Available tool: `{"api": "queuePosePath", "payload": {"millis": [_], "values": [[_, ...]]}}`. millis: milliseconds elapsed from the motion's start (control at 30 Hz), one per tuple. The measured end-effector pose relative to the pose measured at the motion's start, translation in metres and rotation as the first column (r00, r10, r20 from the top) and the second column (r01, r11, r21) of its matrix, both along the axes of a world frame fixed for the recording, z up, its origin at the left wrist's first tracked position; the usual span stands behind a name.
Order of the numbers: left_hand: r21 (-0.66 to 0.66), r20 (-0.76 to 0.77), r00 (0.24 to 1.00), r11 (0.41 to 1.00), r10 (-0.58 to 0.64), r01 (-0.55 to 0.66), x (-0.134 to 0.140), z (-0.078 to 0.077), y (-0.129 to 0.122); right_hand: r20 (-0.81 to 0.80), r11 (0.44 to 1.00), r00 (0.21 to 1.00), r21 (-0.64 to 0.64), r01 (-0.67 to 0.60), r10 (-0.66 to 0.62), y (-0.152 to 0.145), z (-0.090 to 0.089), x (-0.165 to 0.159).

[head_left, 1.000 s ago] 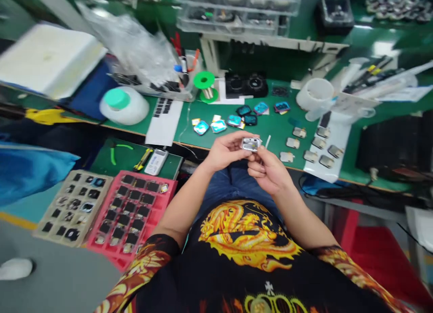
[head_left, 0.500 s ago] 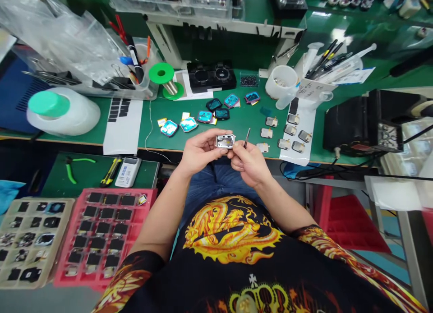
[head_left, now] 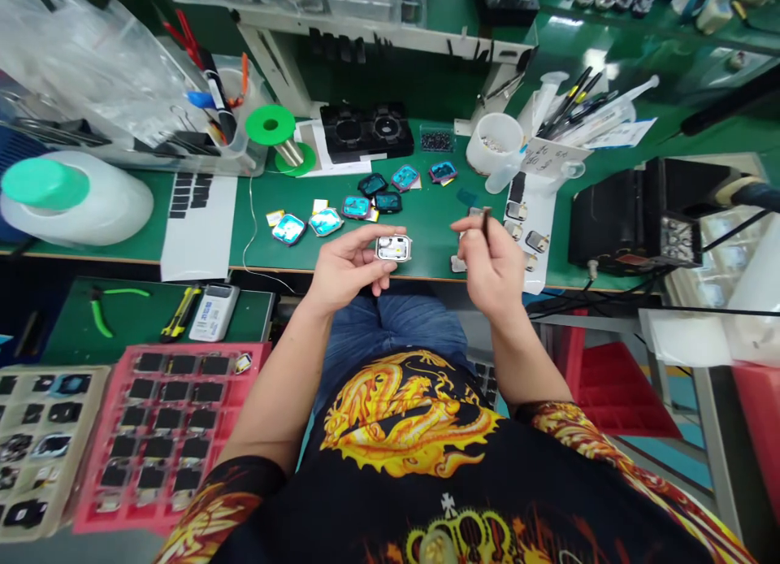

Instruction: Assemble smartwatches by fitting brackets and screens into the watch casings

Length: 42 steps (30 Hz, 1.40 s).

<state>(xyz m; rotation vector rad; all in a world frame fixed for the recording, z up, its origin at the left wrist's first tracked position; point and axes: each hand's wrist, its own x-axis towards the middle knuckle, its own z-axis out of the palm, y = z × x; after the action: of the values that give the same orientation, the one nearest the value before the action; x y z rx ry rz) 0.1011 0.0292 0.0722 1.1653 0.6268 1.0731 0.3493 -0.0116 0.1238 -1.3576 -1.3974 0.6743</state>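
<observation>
My left hand is closed around the edge of a silver smartwatch case, held just in front of the bench edge with its open inside facing up. To the right, my right hand grips slim dark tweezers, most of them hidden in the fingers. Its index finger points left over the bench. Beneath and beside this hand lie several small flat silver modules, some partly covered by it. Several watch cases with blue film are spread on the bench beyond my left hand.
A green-ended wire spool and a white bottle stand at left. A white cup and a black box-shaped device are at right. Lower left, a red tray holds dark rectangular parts beside a beige tray.
My right hand has left the watch case and moved right, over the silver modules, with the tweezers. My left hand still holds the case. The whole view has shifted slightly.
</observation>
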Motion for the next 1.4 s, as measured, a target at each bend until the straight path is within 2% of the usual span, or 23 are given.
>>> {"api": "queuePosePath", "payload": {"millis": [33, 67, 133, 200, 233, 300, 400, 500, 600, 667, 733, 833, 967, 1033, 1167, 1267, 1400], "values": [[-0.002, 0.009, 1.000, 1.000, 0.004, -0.004, 0.000, 0.001, 0.000, 0.242, 1.000, 0.970, 0.014, -0.005, 0.002, 0.007, 0.003, 0.004], [-0.007, 0.020, 1.000, 1.000, 0.010, -0.010, -0.001, 0.002, 0.001, 0.456, 1.000, 0.890, 0.001, -0.020, 0.017, 0.014, 0.005, 0.006], [-0.020, 0.043, 0.999, 1.000, 0.021, -0.020, -0.002, 0.004, 0.001, 0.732, 0.995, 0.675, -0.076, -0.057, 0.094, 0.028, 0.005, 0.005], [-0.032, 0.064, 0.998, 0.999, 0.023, -0.021, -0.003, 0.005, 0.001, 0.842, 0.983, 0.509, -0.142, -0.112, 0.180, 0.040, 0.001, 0.000], [-0.034, 0.070, 0.997, 0.999, 0.020, -0.018, -0.003, 0.005, 0.001, 0.865, 0.977, 0.459, -0.151, -0.148, 0.203, 0.045, -0.001, -0.004], [-0.034, 0.074, 0.997, 0.999, 0.012, -0.009, -0.003, 0.005, 0.002, 0.883, 0.968, 0.418, -0.137, -0.212, 0.216, 0.052, -0.008, -0.011], [-0.024, 0.067, 0.998, 1.000, -0.002, 0.003, -0.003, 0.004, 0.003, 0.869, 0.962, 0.454, -0.085, -0.259, 0.199, 0.056, -0.013, -0.012], [-0.015, 0.055, 0.998, 1.000, -0.006, 0.007, -0.002, 0.003, 0.003, 0.819, 0.962, 0.549, -0.017, -0.271, 0.169, 0.048, -0.014, 0.005], [-0.007, 0.040, 0.999, 1.000, -0.008, 0.008, -0.001, 0.003, 0.003, 0.740, 0.973, 0.668, 0.090, -0.213, 0.078, 0.026, -0.015, 0.032], [0.002, 0.036, 0.999, 1.000, -0.004, 0.004, -0.001, 0.003, 0.004, 0.703, 0.978, 0.711, 0.139, -0.154, 0.012, 0.008, -0.017, 0.048], [0.008, 0.033, 0.999, 1.000, 0.003, -0.003, -0.001, 0.003, 0.005, 0.706, 0.981, 0.708, 0.141, -0.132, -0.006, -0.011, -0.020, 0.057], [0.019, 0.024, 1.000, 1.000, 0.016, -0.017, -0.001, 0.002, 0.006, 0.768, 0.982, 0.640, 0.122, -0.146, 0.000, -0.032, -0.024, 0.057], [0.036, 0.025, 0.999, 0.999, 0.023, -0.024, -0.001, 0.000, 0.005, 0.851, 0.981, 0.525, 0.116, -0.156, -0.018, -0.040, -0.029, 0.048], [0.034, 0.017, 0.999, 0.999, 0.028, -0.028, 0.000, 0.000, 0.004, 0.865, 0.980, 0.502, 0.109, -0.168, -0.010, -0.041, -0.033, 0.046], [0.027, 0.007, 1.000, 0.999, 0.028, -0.028, 0.001, 0.001, 0.003, 0.826, 0.976, 0.562, 0.090, -0.200, 0.039, -0.045, -0.046, 0.045], [0.018, 0.008, 1.000, 1.000, 0.019, -0.019, 0.002, 0.001, 0.003, 0.779, 0.975, 0.627, 0.134, -0.176, 0.006, -0.047, -0.053, 0.044], [-0.001, -0.005, 1.000, 1.000, 0.029, -0.029, 0.002, 0.001, 0.002, 0.711, 0.964, 0.703, 0.206, -0.167, -0.030, -0.043, -0.044, 0.040]]}}
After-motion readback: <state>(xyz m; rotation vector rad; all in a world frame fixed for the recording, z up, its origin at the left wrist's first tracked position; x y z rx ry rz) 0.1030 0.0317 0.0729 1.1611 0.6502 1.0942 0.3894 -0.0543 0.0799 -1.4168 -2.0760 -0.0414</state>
